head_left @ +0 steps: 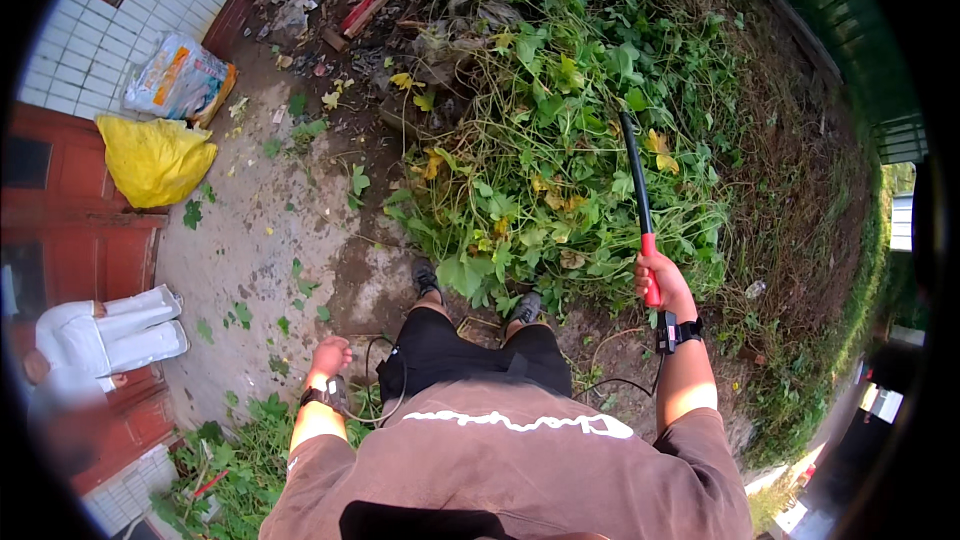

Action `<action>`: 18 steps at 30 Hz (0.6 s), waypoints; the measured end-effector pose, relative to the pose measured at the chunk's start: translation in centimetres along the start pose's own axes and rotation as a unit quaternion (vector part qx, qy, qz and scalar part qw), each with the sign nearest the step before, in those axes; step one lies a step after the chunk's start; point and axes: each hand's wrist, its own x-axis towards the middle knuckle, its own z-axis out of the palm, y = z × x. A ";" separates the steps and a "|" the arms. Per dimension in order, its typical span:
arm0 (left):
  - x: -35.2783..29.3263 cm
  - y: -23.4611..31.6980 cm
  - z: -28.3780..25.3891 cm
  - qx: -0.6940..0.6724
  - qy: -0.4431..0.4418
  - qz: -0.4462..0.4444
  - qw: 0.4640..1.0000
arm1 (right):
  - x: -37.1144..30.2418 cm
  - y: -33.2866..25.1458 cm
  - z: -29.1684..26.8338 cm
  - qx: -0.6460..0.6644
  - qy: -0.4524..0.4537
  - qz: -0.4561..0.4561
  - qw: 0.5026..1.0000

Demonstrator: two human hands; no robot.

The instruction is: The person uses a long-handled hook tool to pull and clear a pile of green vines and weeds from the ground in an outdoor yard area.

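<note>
The right hand (655,282) is firmly gripping the red-handled, straight black-shafted tool (637,175), which is extending over the leafy green vine heap (560,120); the left hand (330,355) is hanging half-curled, apparently empty, and should be resting clear of strokes.

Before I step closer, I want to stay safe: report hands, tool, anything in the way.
Right hand gripping tool by red handle. Left hand, nothing visible in it. Black shaft over heaped vines, far end unclear. Person in white to the left.
</note>
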 end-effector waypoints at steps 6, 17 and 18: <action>1.0 6.2 1.4 0.059 -0.004 0.076 0.995 | 2.3 4.4 4.2 -0.056 -0.056 -0.008 0.997; -14.1 -5.7 19.0 -0.134 0.053 0.144 0.979 | 0.8 1.5 -5.8 -0.044 -0.136 -0.006 0.990; -15.4 -7.6 20.2 -0.156 0.051 0.151 0.975 | 0.9 1.1 -7.1 -0.018 -0.160 0.010 0.987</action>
